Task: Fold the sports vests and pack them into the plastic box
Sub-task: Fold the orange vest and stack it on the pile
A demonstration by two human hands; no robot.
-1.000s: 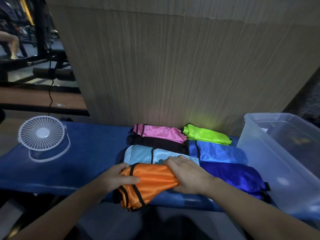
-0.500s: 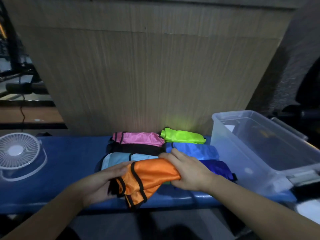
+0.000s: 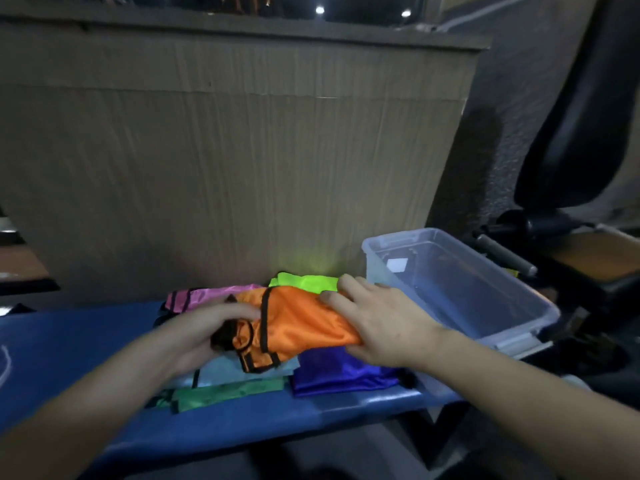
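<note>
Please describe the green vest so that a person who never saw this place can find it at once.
On the blue bench, left of the clear plastic box, lies a cluster of folded vests. The dark green vest is at the near edge, below the light blue one. It is dull green, unlike the neon one at the back.

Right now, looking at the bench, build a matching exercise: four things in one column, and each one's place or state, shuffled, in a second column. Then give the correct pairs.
Things:
1. orange vest
2. plastic box
3. green vest
4. purple vest

Place or state:
A. holds no vests
B. held by both hands
C. nearest front edge, under the light blue one
D. below the right hand, beside the box

Pairs: 1-B, 2-A, 3-C, 4-D
</note>
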